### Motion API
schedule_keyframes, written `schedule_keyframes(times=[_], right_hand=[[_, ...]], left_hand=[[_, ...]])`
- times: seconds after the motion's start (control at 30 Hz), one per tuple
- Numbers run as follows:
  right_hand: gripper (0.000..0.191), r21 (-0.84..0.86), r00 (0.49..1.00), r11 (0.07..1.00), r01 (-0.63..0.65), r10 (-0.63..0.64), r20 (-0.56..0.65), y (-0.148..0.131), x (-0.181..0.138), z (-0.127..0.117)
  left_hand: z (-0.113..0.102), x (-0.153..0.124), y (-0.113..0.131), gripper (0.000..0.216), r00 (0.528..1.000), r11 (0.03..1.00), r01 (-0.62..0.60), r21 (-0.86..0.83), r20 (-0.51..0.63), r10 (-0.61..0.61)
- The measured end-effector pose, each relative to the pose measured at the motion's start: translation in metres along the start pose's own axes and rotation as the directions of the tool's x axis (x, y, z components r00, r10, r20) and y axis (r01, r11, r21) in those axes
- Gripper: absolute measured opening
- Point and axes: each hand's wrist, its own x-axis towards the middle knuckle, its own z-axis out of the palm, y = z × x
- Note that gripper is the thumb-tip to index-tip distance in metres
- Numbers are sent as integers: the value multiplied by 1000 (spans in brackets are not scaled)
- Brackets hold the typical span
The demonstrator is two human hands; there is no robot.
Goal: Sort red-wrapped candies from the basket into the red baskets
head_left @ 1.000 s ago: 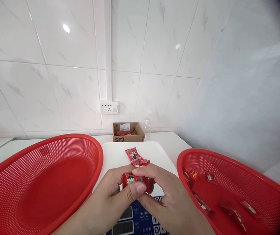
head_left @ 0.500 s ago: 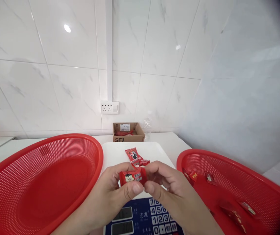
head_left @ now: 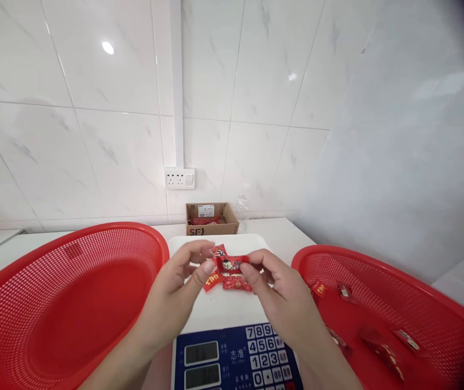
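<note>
Over the scale [head_left: 219,314], red packet [head_left: 232,265] in both hands' [head_left: 177,287] [head_left: 282,287] loose pinch

We see both forearms, left [head_left: 116,352] and right [head_left: 327,355], bare, coming in from the bottom edge and angling inward. Wrists roughly straight. Left hand [head_left: 170,295]: back toward us, fingers curled, index [head_left: 193,249] above thumb [head_left: 201,275], tips apart; can't tell how firm the grip is. Right hand [head_left: 282,287]: thumb [head_left: 258,280] extended inward, index [head_left: 266,260] bent over, the two drawn into a pinch. We have the hands level, near each other, not touching.
</note>
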Motion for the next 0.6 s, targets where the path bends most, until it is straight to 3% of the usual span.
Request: schedule_keyframes(times=[0.07,0.13,0.27,0.43,0.5,0.6], right_hand=[[20,-120,1000,993,0,3,23,6,6,1],[20,-245,996,969,-13,36,87,11,10,3],[26,-400,953,916,-2,122,276,18,13,7],[29,-550,955,835,11,154,253,19,16,7],[29,-560,946,827,44,146,290,20,17,6],[33,-614,933,785,79,160,323,24,19,5]], left_hand=[[-4,5,-5,24,998,992,-4,127,-54,11],[-7,9,-9,21,999,967,-24,255,-25,31],[-9,12,-12,21,980,907,-76,414,199,-9],[-3,9,-15,20,879,803,-229,549,471,-71],[-1,8,-16,22,860,758,-279,590,504,-76],[0,9,-17,22,868,696,-299,652,490,-86]])
